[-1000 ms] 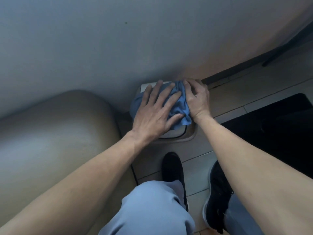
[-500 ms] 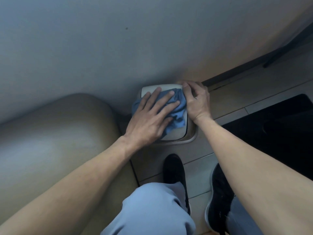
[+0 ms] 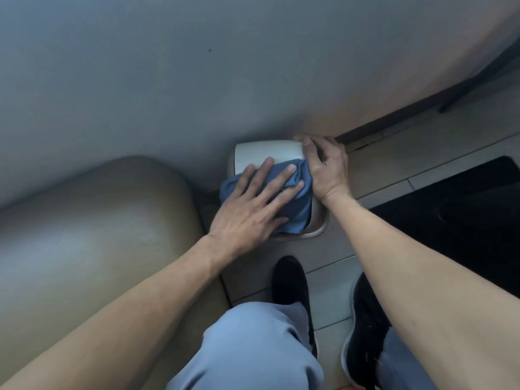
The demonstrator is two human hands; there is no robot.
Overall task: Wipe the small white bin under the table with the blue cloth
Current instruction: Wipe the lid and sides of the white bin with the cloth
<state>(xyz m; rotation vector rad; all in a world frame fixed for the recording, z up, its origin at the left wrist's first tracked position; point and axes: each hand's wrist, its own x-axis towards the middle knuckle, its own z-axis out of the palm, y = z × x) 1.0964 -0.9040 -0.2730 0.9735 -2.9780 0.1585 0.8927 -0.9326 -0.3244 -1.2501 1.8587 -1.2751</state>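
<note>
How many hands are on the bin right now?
2. The left hand presses the blue cloth flat on the bin lid; the right hand grips the bin's right edge.

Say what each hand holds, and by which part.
Left hand presses flat on the cloth, gripping nothing. Right hand grips the bin at its far right corner.

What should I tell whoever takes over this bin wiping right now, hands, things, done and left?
Left hand: flat, fingers spread, pressing the blue cloth onto the bin lid.
Right hand: gripping the right edge of the small white bin, steadying it.
Bin sits on the tiled floor under the table, beside a tan seat.
Done: wiping is under way on the lid.
Left: far part of lid is uncovered; sides not visible.
</note>
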